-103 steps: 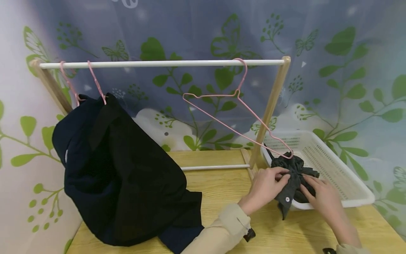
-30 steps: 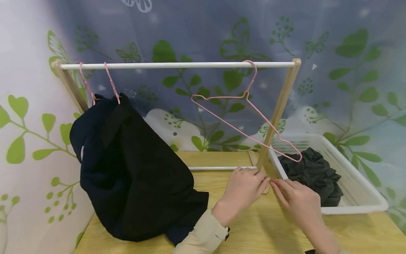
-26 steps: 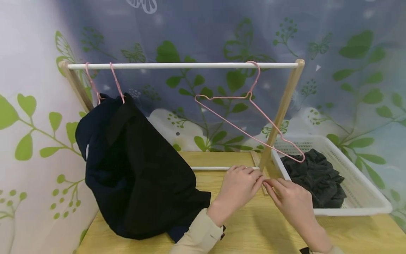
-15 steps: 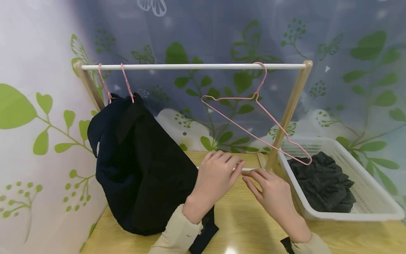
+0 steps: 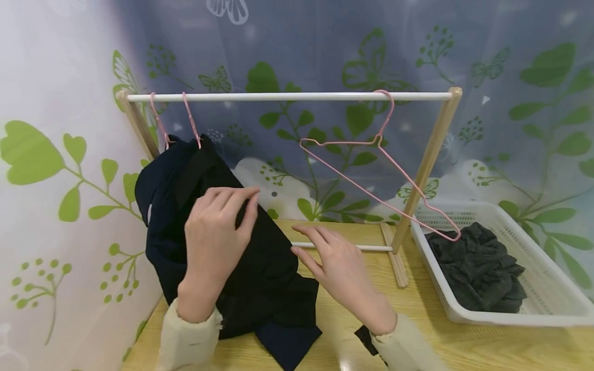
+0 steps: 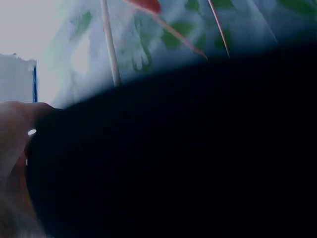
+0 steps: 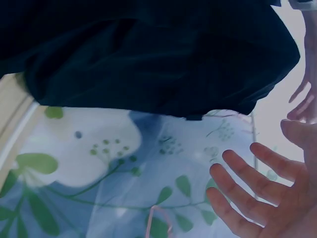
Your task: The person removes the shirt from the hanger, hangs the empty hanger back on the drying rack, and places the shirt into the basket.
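Observation:
Dark trousers-like or jacket-like clothes, black (image 5: 260,278) and navy (image 5: 290,340), hang at the rack's left from two pink hangers (image 5: 191,121). Their exact kind cannot be told. My left hand (image 5: 213,242) is raised in front of the black garment with loosely bent fingers and holds nothing visible. Just right of that cloth is my right hand (image 5: 343,263), fingers extended and thumb apart. The right wrist view shows its fingers (image 7: 252,188) spread below the dark cloth (image 7: 148,64). Dark cloth (image 6: 178,158) fills most of the left wrist view.
A bare pink hanger (image 5: 355,142) hangs toward the right of the rack's white rail (image 5: 287,96). Beyond the wooden post (image 5: 427,170), a white basket (image 5: 552,273) holds a crumpled dark grey garment (image 5: 478,273). A patterned curtain backs the wooden table (image 5: 334,330).
Earlier, both hands handled the grey garment at the basket's rim; it now lies inside. Both hands have moved left to the hanging clothes and separated. The head view has turned left.

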### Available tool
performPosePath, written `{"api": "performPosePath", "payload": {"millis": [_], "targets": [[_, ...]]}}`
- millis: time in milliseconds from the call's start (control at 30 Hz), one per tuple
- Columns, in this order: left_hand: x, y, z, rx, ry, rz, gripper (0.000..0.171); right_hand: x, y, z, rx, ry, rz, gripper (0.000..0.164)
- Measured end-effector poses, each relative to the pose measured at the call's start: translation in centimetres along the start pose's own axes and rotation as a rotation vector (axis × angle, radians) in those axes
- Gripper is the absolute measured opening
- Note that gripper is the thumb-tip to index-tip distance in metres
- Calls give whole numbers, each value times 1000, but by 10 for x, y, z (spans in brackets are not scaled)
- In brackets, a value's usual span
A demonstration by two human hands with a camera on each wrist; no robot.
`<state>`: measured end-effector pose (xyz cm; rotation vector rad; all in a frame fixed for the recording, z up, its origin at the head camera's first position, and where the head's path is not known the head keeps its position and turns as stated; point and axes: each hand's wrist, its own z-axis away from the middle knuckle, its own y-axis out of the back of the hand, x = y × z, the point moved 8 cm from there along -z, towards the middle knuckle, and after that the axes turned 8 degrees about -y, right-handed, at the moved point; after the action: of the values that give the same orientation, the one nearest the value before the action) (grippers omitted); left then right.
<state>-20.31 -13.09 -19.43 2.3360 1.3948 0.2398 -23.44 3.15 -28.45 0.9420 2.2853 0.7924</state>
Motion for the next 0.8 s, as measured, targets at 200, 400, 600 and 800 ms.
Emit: {"api": "performPosePath", "payload": {"millis": [200,400,600,800], "targets": [[-57,38,16,91,145,-74,20,-20,0,-18,-7,41,-20,41],[-108,49,42,-4,326,-215,31,-28,-4,-30,-23,20,-29,43],[-117,27,60,-156,386,-293,36,-42,-11,-42,-12,30,-22,44],[-98,13,57,-136,325,-300,37,-54,-25,-62,-82,-2,-69,46]]}}
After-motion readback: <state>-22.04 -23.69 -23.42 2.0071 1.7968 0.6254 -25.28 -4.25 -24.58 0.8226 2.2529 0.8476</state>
